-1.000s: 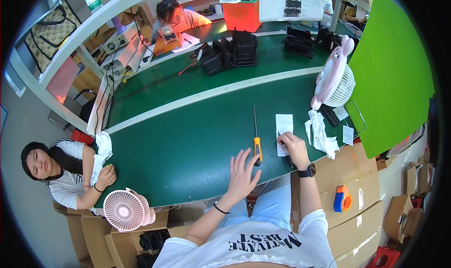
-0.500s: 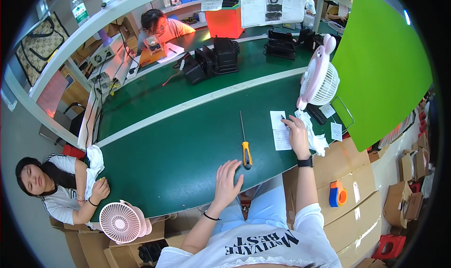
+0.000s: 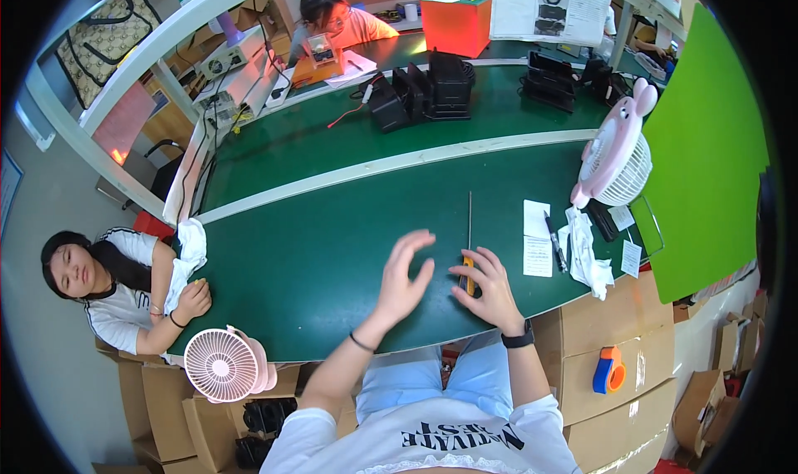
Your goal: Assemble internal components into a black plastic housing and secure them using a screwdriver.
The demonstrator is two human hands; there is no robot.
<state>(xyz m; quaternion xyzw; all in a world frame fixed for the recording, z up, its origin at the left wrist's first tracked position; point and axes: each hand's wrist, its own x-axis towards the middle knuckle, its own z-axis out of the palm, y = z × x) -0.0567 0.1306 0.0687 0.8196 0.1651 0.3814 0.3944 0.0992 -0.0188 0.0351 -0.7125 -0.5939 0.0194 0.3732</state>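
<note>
A screwdriver [image 3: 470, 225] with a long thin shaft and a yellow-and-black handle lies on the green table [image 3: 332, 250], its tip pointing away from me. My right hand [image 3: 492, 295] is over the handle, thumb and fingers apart on either side of it; whether they touch it I cannot tell. Left of the screwdriver, my left hand [image 3: 403, 283] is held above the table, open and holding nothing. Further right are a small printed paper sheet [image 3: 537, 240], a dark pen [image 3: 555, 241] beside it and crumpled white tissue [image 3: 587, 254].
A pink-and-white fan [image 3: 615, 154] stands at the right by a green board [image 3: 706, 158]. A smaller pink fan [image 3: 223, 364] sits at the near left, close to a seated person [image 3: 125, 291]. Black devices [image 3: 424, 92] stand beyond the white divider [image 3: 399, 162]. Cardboard boxes [image 3: 615, 333] are at the right.
My right hand has left the pen, which now lies right of the paper, and moved left to the screwdriver handle. My left hand has moved away from the handle. The view has shifted.
</note>
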